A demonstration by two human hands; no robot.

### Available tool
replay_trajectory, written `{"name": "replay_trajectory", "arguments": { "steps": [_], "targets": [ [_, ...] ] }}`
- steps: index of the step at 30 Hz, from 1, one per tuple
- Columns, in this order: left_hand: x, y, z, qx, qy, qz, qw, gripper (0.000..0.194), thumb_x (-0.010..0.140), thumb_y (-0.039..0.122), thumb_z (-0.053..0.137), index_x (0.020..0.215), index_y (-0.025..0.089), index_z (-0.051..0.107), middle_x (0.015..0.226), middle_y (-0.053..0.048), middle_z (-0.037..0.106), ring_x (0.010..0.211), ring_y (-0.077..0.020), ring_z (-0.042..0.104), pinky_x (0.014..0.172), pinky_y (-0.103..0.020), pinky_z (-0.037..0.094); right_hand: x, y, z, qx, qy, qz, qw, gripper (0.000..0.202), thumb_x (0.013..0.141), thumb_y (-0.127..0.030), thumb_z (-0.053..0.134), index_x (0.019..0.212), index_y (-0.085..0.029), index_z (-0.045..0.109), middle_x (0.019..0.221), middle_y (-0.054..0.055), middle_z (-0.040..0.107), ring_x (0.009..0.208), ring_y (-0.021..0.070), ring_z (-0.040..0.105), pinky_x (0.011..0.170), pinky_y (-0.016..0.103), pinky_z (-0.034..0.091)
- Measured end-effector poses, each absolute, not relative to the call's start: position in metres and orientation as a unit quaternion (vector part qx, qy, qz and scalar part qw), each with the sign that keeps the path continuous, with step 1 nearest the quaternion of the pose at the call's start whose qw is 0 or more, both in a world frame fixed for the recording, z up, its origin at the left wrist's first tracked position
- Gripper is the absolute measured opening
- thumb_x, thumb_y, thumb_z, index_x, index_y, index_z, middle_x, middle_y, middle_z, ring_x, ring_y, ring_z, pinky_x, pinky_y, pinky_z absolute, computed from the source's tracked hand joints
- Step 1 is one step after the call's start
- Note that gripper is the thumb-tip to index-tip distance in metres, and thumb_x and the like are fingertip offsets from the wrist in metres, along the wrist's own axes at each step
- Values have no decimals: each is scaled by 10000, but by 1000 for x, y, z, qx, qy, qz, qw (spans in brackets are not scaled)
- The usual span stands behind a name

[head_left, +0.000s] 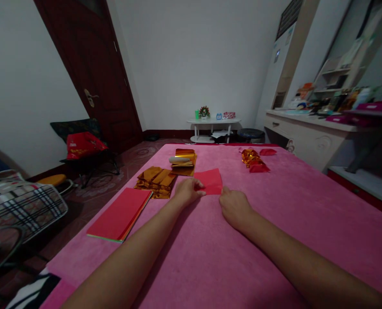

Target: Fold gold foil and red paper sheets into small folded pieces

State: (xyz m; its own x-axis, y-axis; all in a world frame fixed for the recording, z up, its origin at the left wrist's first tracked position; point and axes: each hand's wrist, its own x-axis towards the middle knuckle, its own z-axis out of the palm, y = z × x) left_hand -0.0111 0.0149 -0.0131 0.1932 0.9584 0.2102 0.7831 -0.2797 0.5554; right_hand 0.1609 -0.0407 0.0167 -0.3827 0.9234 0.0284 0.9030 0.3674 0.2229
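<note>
A small sheet of red paper [211, 179] lies between my two hands on the pink cloth, its far edge pointing away from me. My left hand [188, 192] has its thumb and curled fingers at the paper's near left side. At the near right corner, my right hand [236, 207] is closed with its fingertips pinching the edge. Left of the paper sit a stack of folded gold foil sheets [158, 179] and another gold foil pile [186, 167] with a grey rounded object [179, 159] on it. Nearer me lies a stack of red paper [121, 214] with other colours below.
Crumpled gold foil [249, 157] and red folded pieces [259, 168] lie at the far right of the pink-covered table [274, 223]. Beyond are a white side table [212, 122], a dark stool [250, 133] and a chair with a red bag [84, 145]. A cluttered counter [310, 118] stands right.
</note>
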Motion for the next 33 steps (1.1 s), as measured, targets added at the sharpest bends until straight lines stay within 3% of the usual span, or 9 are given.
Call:
{"name": "replay_trajectory", "arguments": {
  "steps": [5,8,13,16,21,25,27,29,33],
  "targets": [
    [-26,24,-24,758,528,287,253,306,680,172,661,982,201,708,985,-47,701,837,-161,620,792,-257,454,159,-42,17,594,795,125,-3,295,798,-80,396,890,-69,676,925,201,627,831,264,618,649,333,460],
    [-25,24,-25,765,532,287,223,313,674,166,657,978,211,714,963,-42,703,848,-167,614,805,-255,451,147,-47,14,554,815,145,-85,358,845,-152,375,1101,-71,612,1091,210,604,1023,289,550,834,402,428],
    [-25,20,-22,795,509,256,206,206,713,214,625,883,194,739,784,-22,704,745,-153,604,760,-243,457,137,-50,-6,459,884,15,-90,614,885,-370,354,1397,-34,305,1472,187,248,1338,268,275,1069,406,250],
    [-26,20,-22,781,526,265,209,264,707,219,643,960,205,721,893,-37,705,810,-159,607,782,-238,452,154,-45,-13,454,887,-31,-72,732,876,-532,309,1412,-36,270,1475,183,227,1360,274,221,1082,418,231],
    [-26,21,-26,756,550,280,218,288,682,206,671,966,229,717,973,-35,694,892,-166,602,823,-239,444,193,-27,3,553,829,-8,-81,727,852,-576,339,1336,-41,430,1389,220,390,1287,300,370,1032,407,301],
    [-27,24,-30,733,551,300,262,286,654,194,685,936,221,726,942,-37,701,854,-166,614,813,-253,456,200,1,12,643,753,-62,-125,578,881,-543,276,951,-161,704,963,157,696,927,264,639,777,342,449],
    [-27,24,-31,725,535,324,289,281,647,172,680,922,203,730,933,-47,702,836,-166,619,809,-265,464,197,17,6,634,736,-66,-226,481,833,-506,427,1055,-142,651,1005,136,683,905,231,639,738,298,448],
    [-27,22,-31,722,513,350,305,259,647,157,671,896,187,734,911,-55,703,815,-167,619,799,-275,470,193,31,-6,646,688,-105,-313,561,771,-469,534,1190,-96,548,1015,129,675,863,211,644,692,280,452],
    [-27,17,-27,715,502,382,301,269,636,142,678,897,180,731,917,-56,687,804,-159,605,785,-276,472,189,42,-25,612,669,-201,-371,661,676,-383,652,1239,-81,484,750,46,683,655,174,629,590,264,436]
  ]
}}
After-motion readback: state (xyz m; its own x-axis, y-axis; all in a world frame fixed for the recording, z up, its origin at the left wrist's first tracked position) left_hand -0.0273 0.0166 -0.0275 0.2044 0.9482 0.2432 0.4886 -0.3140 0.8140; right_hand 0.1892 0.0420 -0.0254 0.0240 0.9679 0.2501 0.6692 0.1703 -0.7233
